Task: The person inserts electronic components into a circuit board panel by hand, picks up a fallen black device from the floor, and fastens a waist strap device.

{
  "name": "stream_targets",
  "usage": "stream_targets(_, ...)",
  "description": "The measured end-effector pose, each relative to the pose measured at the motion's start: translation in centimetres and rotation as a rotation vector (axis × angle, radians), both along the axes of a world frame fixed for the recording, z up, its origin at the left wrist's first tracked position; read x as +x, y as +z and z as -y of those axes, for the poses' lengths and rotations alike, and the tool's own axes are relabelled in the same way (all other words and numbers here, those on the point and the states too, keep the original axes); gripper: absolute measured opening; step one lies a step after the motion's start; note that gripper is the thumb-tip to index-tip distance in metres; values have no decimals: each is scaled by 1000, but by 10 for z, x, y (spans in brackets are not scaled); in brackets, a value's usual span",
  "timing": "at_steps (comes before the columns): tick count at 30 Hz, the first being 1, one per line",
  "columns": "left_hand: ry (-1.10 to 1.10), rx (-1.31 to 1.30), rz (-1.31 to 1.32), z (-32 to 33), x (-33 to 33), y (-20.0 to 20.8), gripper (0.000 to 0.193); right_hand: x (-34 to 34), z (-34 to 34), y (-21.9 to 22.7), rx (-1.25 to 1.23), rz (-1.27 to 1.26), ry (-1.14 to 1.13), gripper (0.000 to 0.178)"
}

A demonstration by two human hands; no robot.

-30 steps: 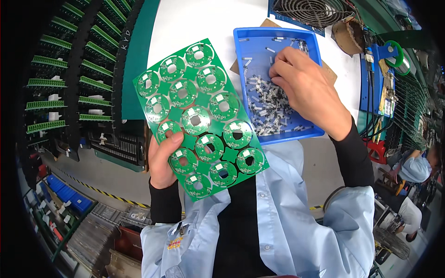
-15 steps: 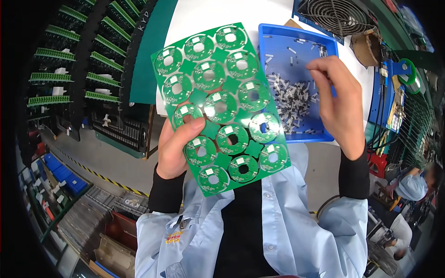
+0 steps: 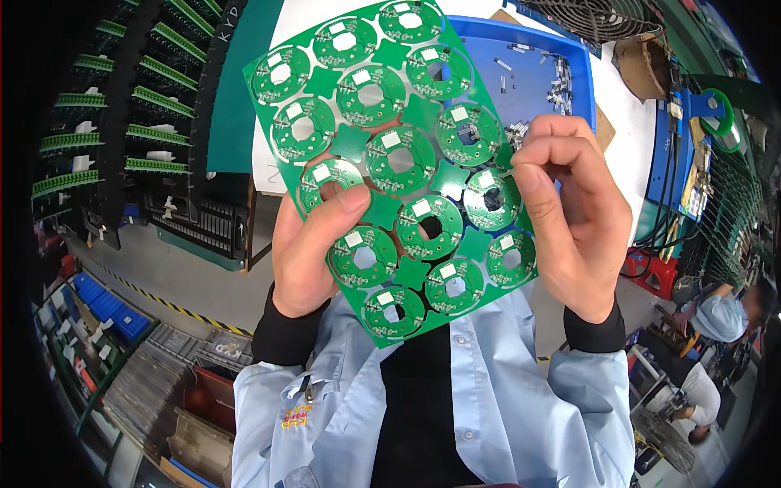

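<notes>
A green circuit board panel [image 3: 351, 145] with rows of round boards, each with a hole and a white square patch, is tilted up in front of me. My left hand [image 3: 313, 248] grips its left edge, thumb on the face and fingers behind. At the opposite edge, my right hand [image 3: 573, 215] has thumb and forefinger pinched together beside a round board; whatever sits between the fingertips is too small to make out. Behind the panel lies a blue tray [image 3: 480, 47] with small silvery parts [image 3: 560, 93], partly hidden by panel and hand.
A white work surface [image 3: 279, 154] lies under the tray. Racks of green boards [image 3: 167, 106] stand on the left. A fan grille [image 3: 582, 18], a brown cardboard ring [image 3: 639, 69] and a green spool [image 3: 720, 122] are at the far right. Other people [image 3: 724, 313] sit at the right.
My right hand has come from above the tray to the panel's right edge, fingertips pinched. The panel appears larger and covers more of the tray.
</notes>
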State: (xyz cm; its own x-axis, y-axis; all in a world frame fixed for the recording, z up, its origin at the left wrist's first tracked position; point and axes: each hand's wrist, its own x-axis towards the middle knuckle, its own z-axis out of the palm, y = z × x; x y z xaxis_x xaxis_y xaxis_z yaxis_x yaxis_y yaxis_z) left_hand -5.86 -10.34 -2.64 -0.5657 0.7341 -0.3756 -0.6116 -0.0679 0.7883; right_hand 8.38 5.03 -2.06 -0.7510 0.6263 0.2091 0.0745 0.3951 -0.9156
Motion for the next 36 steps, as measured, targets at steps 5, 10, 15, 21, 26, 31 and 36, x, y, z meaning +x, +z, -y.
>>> stream_targets(5,16,30,11,2,3,-1,43,1,4,-1,4,-11,-6,6)
stream_targets(10,4,25,39,6,2,-2,43,2,4,-3,3,-22,-5,6)
stream_targets(15,25,8,23,0,2,-3,43,0,-1,-4,17,-26,7,6)
stream_targets(21,-52,57,45,-3,-3,-2,48,4,-7,6,217,17,54,13)
stream_targets(26,-80,-52,-27,16,-11,-28,50,1,-9,12,272,82,111,17)
stream_targets(31,-67,77,2,17,-16,-11,51,-2,5,22,321,49,89,20)
stream_targets(36,-79,59,15,25,-10,-11,48,9,7,21,334,28,110,22)
